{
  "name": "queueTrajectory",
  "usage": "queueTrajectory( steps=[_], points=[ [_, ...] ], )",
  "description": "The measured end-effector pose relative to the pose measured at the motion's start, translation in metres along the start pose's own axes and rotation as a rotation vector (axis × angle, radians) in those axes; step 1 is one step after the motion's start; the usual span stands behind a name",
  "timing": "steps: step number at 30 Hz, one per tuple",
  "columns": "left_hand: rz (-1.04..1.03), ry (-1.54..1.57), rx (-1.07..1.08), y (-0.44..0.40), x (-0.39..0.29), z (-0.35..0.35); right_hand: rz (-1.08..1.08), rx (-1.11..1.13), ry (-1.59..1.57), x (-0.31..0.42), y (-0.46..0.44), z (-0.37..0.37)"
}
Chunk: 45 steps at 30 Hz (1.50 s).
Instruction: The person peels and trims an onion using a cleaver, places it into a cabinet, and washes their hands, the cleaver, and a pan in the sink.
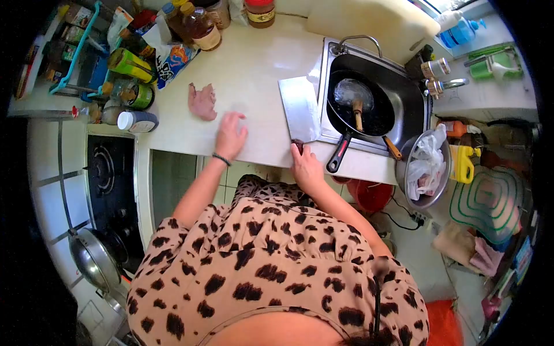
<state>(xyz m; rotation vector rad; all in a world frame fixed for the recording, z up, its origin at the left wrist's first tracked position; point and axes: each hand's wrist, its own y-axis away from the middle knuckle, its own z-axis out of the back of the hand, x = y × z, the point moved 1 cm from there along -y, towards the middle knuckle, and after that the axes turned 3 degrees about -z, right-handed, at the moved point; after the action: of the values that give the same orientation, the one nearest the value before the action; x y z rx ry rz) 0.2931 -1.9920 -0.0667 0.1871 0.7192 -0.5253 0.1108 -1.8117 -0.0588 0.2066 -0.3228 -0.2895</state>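
Note:
My right hand (307, 167) is wrapped round the dark handle of a cleaver (301, 109). The cleaver's broad blade rests on or just above the white countertop (259, 52), left of the sink. A piece of raw meat (202, 102) lies on the counter to the left. Close to its lower right side is my left hand (232, 137), with a dark band at the wrist. That hand holds nothing, and its fingers are slightly bent and apart.
A frying pan (340, 151) sits over the sink (411, 109), with a wooden-handled utensil (358, 115) in it. Right of the sink stands a metal bowl (441, 190) with plastic bags. Bottles and packets, including a brown bottle (202, 32), crowd the back left. A stove (107, 173) is at left.

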Motion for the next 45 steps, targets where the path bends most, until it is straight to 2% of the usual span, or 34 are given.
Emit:
queueTrajectory(
  steps=[1, 2, 3, 4, 5, 6, 7, 8, 9, 11, 13, 14, 15, 17, 18, 20, 21, 23, 25, 26, 28, 29, 31, 33, 35, 37, 40, 43, 45],
  points=[
    [0.155, 0.205, 0.133, 0.009, -0.007, -0.017, -0.003, -0.009, -0.017, -0.003, -0.001, -0.003],
    [0.208, 0.343, 0.208, 0.019, -0.008, -0.039, -0.011, -0.014, -0.018, -0.004, -0.003, 0.000],
    [0.266, 0.481, 0.286, 0.032, -0.013, -0.058, -0.020, 0.019, -0.151, -0.004, -0.002, 0.005],
    [0.525, 0.745, 0.384, 0.036, -0.032, -0.069, -0.026, 0.047, -0.283, -0.004, -0.002, 0.009],
    [0.788, 1.006, 0.479, 0.039, -0.049, -0.076, -0.032, 0.040, -0.283, -0.003, -0.003, 0.011],
    [0.781, 1.004, 0.489, 0.039, -0.055, -0.081, -0.005, -0.022, -0.458, 0.001, -0.003, 0.012],
    [0.778, 1.301, 0.514, 0.036, -0.064, -0.086, 0.022, -0.091, -0.629, 0.005, -0.004, 0.014],
    [0.763, 1.602, 0.555, 0.029, -0.075, -0.093, -0.034, -0.088, -0.554, 0.010, -0.006, 0.016],
    [0.739, 1.609, 0.614, 0.023, -0.085, -0.098, -0.072, -0.072, -0.600, 0.009, -0.007, 0.016],
    [0.625, 1.438, 0.299, 0.013, -0.096, -0.088, 0.004, -0.114, -0.585, 0.016, -0.008, 0.057],
    [0.580, 1.395, 0.387, 0.009, -0.104, -0.059, 0.050, -0.006, -0.522, 0.014, 0.001, 0.119],
    [0.519, 1.438, 0.416, 0.011, -0.103, -0.050, 0.005, -0.060, -0.585, 0.006, 0.002, 0.144],
    [0.456, 1.482, 0.438, 0.011, -0.105, -0.042, -0.144, -0.072, -0.632, -0.007, 0.005, 0.170],
    [0.475, 1.420, 0.452, 0.001, -0.127, -0.018, -0.163, -0.400, -0.914, -0.089, -0.006, 0.153],
    [0.475, 1.333, 0.513, -0.003, -0.130, -0.012, -0.473, -0.389, -1.146, -0.127, -0.009, 0.162],
    [0.437, 1.147, 0.587, -0.015, -0.151, -0.003, -0.524, -0.750, -1.814, -0.193, -0.025, 0.183],
    [0.439, 1.146, 0.585, -0.026, -0.156, -0.009, -0.473, -0.785, -1.961, -0.262, -0.043, 0.173],
    [0.237, 0.945, 0.675, -0.049, -0.154, -0.022, -0.702, -0.950, -2.043, -0.318, -0.070, 0.201],
    [0.228, 0.928, 0.699, -0.072, -0.156, -0.039, -0.886, -0.902, -1.819, -0.366, -0.104, 0.215],
    [0.224, 0.913, 0.747, -0.082, -0.157, -0.050, -0.926, -0.695, -1.773, -0.389, -0.119, 0.215],
    [0.242, 0.939, 0.812, -0.100, -0.161, -0.064, -1.202, -0.583, -1.602, -0.384, -0.140, 0.216],
    [0.252, 0.921, 0.843, -0.108, -0.167, -0.069, -1.202, -0.530, -1.542, -0.327, -0.137, 0.241],
    [0.264, 0.965, 0.911, -0.110, -0.165, -0.085, -0.961, -0.400, -1.621, -0.318, -0.143, 0.220],
    [0.233, 0.940, 0.932, -0.116, -0.164, -0.103, -0.958, -0.333, -1.621, -0.367, -0.150, 0.182],
    [0.215, 0.938, 0.984, -0.121, -0.168, -0.108, -0.932, -0.269, -1.617, -0.369, -0.145, 0.175],
    [0.207, 0.895, 0.979, -0.125, -0.171, -0.115, -0.981, -0.413, -1.514, -0.362, -0.146, 0.173],
    [0.203, 0.939, 1.000, -0.125, -0.168, -0.123, -1.014, -0.281, -1.458, -0.345, -0.143, 0.182],
    [0.207, 0.924, 1.011, -0.126, -0.166, -0.128, -1.036, -0.112, -1.453, -0.357, -0.142, 0.172],
    [0.208, 0.925, 0.996, -0.120, -0.160, -0.134, -0.994, -0.276, -1.486, -0.323, -0.135, 0.186]
  ],
)
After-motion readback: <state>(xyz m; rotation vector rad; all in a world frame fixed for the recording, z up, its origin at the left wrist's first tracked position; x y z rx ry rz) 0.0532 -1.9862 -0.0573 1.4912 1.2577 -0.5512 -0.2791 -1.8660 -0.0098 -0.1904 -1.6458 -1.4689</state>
